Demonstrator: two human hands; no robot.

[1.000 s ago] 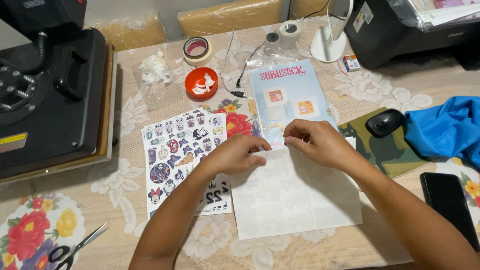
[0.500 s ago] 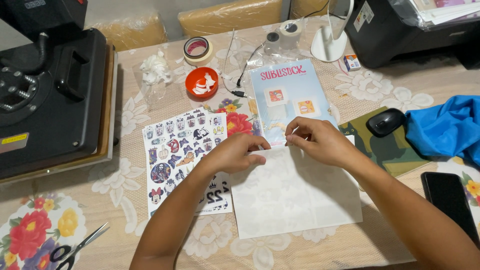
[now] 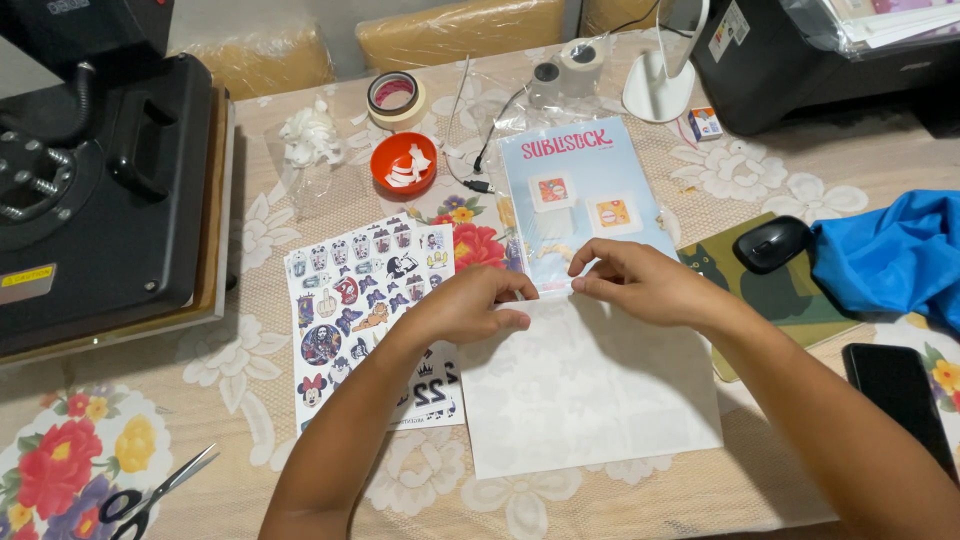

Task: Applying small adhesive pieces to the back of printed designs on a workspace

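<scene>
A large black heat press stands at the table's left edge, with a printed sticker sheet of small colourful designs lying beside it. The left hand pinches the top edge of a translucent white paper sheet lying flat mid-table; the right hand grips the same edge just beside it. Farther right sit a black computer mouse and crumpled blue cloth.

White sheet — orange bowl — blue cloth
</scene>
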